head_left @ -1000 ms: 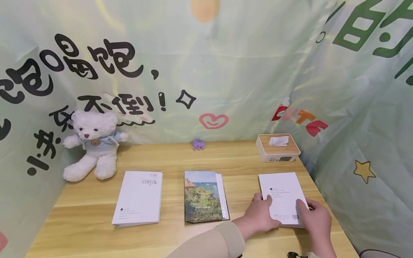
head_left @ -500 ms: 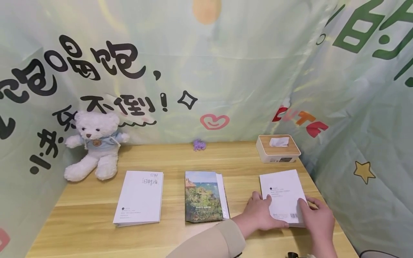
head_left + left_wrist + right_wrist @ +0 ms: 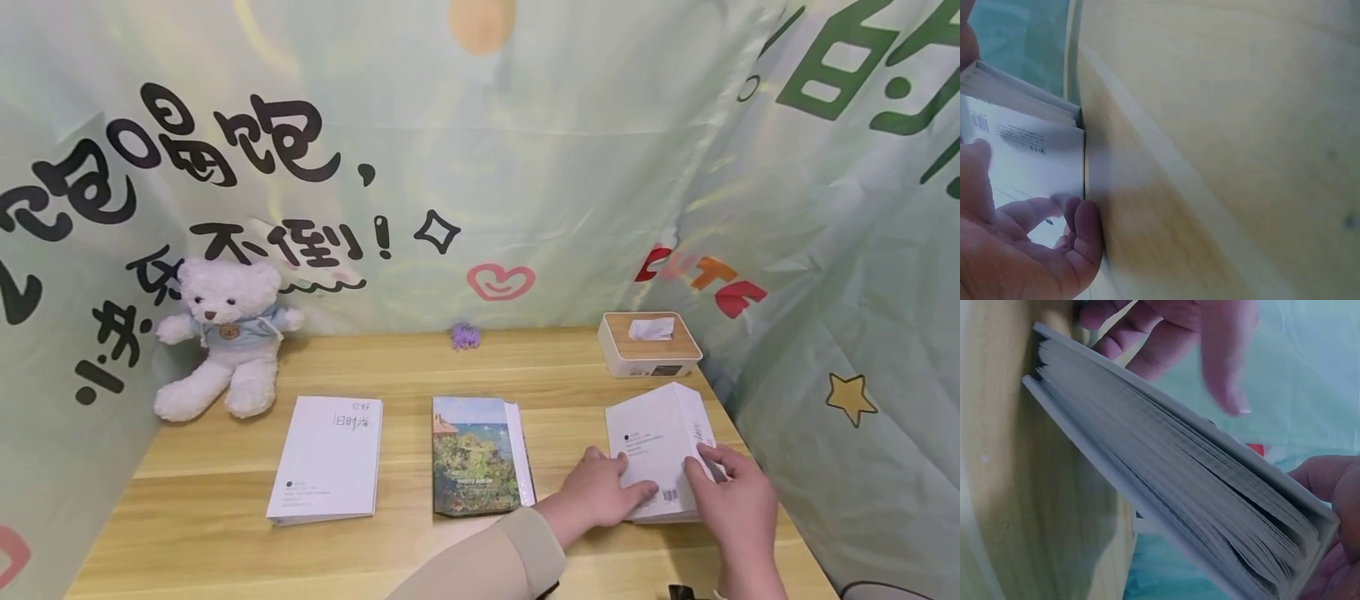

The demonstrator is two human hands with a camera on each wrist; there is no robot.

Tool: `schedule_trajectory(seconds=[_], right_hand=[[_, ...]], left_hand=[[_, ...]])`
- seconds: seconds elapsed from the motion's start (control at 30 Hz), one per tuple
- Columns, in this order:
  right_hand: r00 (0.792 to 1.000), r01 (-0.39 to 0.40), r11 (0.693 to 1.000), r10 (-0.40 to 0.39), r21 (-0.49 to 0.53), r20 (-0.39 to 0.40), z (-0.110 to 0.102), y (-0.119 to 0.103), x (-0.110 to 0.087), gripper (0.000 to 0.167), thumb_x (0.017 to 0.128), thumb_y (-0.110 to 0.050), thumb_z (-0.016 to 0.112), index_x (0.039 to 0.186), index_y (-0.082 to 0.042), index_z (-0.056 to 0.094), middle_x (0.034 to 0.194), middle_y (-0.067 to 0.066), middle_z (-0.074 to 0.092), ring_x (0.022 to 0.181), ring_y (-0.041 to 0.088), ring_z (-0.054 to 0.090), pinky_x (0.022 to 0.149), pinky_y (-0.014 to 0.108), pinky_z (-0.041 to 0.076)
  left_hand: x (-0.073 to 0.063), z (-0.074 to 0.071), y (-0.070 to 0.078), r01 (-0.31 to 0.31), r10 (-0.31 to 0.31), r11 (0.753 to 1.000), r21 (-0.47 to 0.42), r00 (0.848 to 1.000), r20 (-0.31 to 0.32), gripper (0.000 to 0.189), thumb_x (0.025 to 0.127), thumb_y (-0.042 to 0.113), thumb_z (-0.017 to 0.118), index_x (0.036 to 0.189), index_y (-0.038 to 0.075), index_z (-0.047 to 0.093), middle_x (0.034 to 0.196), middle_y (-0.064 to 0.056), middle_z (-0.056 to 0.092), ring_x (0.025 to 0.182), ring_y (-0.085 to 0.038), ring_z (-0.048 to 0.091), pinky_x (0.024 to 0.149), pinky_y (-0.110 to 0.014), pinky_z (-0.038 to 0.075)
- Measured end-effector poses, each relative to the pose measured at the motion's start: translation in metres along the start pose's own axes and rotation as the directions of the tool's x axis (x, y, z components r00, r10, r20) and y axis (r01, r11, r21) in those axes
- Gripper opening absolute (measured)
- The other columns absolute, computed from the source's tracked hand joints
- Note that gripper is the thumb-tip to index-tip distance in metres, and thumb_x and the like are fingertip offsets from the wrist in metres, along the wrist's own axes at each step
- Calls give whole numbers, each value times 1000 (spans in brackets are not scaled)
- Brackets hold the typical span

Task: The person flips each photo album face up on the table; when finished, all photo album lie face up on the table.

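Note:
At the table's right side, a thick white photo album (image 3: 651, 446) with small print and a barcode is tilted, its right, spine edge raised and its left edge low. My right hand (image 3: 738, 504) grips that raised edge, thumb on the cover and fingers along the spine. My left hand (image 3: 600, 492) lies along the low left edge, its fingers touching the cover; in the right wrist view its thumb stands off the cover. The page edges (image 3: 1166, 462) fan slightly between the covers there. In the left wrist view, the left hand's fingers (image 3: 1088, 231) bend near the table.
A second white album (image 3: 326, 458) lies at the left, and a photo album with a painted landscape (image 3: 472, 458) lies mid-table. Behind stand a white teddy bear (image 3: 232, 333), a small purple object (image 3: 465, 336) and a tissue box (image 3: 650, 346). Printed cloth (image 3: 525, 167) hangs around the table.
The white album has gone from lying nearly flat to tilted, its right edge rising until the spine shows. The right hand has come up with it; the left thumb has moved up over the cover.

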State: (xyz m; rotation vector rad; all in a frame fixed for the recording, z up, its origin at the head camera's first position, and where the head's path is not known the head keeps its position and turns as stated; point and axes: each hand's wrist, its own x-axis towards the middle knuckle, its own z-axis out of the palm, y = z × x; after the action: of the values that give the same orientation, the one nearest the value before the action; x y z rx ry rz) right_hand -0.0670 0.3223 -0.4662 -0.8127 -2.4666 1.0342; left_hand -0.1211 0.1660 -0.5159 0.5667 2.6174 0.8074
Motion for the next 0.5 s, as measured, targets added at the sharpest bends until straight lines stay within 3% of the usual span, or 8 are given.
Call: schedule_trajectory(seconds=[0.1,0.23,0.27,0.37,0.43,0.5], right_hand=[[1000,30,1000,-30,-9,-4,0,-2,0,37,94,-13,72,123,10,73,137,35,61,129,51,54,108,63,41],[998,60,998,-60,-9,-6,-1,-3,-1,34,95,-12,70,122,10,73,137,34,61,126,51,56,104,60,43],[998,64,998,-64,-7,-6,-2,-3,-1,34,96,-11,69,122,10,73,137,34,61,125,51,57,103,56,45],[999,53,998,-53,16,7,-5,-3,-2,34,96,-11,69,123,8,74,139,31,62,120,44,60,93,25,48],[999,32,999,-33,38,19,-7,-3,-3,35,96,-12,71,125,7,74,140,29,63,113,32,62,80,8,41],[999,6,998,-8,61,32,-9,-4,-4,38,95,-15,74,127,5,73,140,26,64,104,15,59,70,2,37]], left_hand=[[0,0,0,6,-7,1000,-10,1000,-7,73,95,68,65,151,21,61,118,-2,64,91,-8,51,81,-23,51],[0,2,-1,2,-3,1000,-23,1000,-30,73,94,66,70,150,20,62,115,-1,63,90,-8,53,80,-22,51],[0,3,-2,-8,6,999,-36,999,-46,72,93,64,71,149,19,63,115,0,63,91,-7,53,81,-22,51],[1,8,-4,-74,63,989,-127,994,-85,68,94,53,76,150,17,61,115,2,62,92,-4,56,83,-20,51],[1,9,-4,-132,113,969,-209,989,-100,69,93,44,80,153,20,56,114,4,60,88,-1,56,80,-18,51],[2,8,-3,-183,162,944,-274,982,-100,75,93,37,82,159,24,48,112,6,57,82,2,53,75,-16,49]])
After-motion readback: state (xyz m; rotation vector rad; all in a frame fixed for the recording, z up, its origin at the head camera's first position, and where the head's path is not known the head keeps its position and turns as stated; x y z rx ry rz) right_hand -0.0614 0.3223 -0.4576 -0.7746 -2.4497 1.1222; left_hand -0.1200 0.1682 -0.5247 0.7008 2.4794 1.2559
